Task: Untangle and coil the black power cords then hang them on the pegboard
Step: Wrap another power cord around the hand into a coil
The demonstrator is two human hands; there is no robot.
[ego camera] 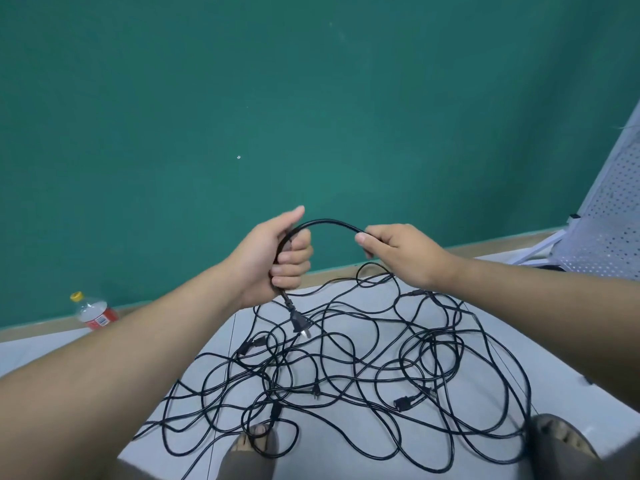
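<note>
Head view; positions are given against the tangle (363, 368) of black cords spread on the pale floor (554, 396).

Left hand (277, 258) — raised above the tangle's far left edge, clenched in a fist round one cord (329, 221), thumb pointing up.

Right hand (398, 254) — level with the left, above the tangle's far right part, gripping the same cord between thumb and curled fingers.

Cord — ran in a short upward arch from one hand to the other. One end came out of the bottom of the left fist, and its plug (300, 323) dangled over the tangle's far left side, prongs down. Its course past the right hand was hidden by that hand.

Tangle — many loose, overlapping loops lying flat, with several plug ends among them; one connector (403, 403) lay in the near right part.

Pegboard (609, 216) — white, perforated, leaning, well to the right of the tangle and beyond it.

Bottle (95, 313) — clear plastic, yellow cap, red label, on its side well to the left of the tangle, at the foot of the green wall (311, 98).

Left foot (254, 448) and right foot (561, 441) — in grey sandals at the tangle's near edge; loops crossed the left one's toes.
</note>
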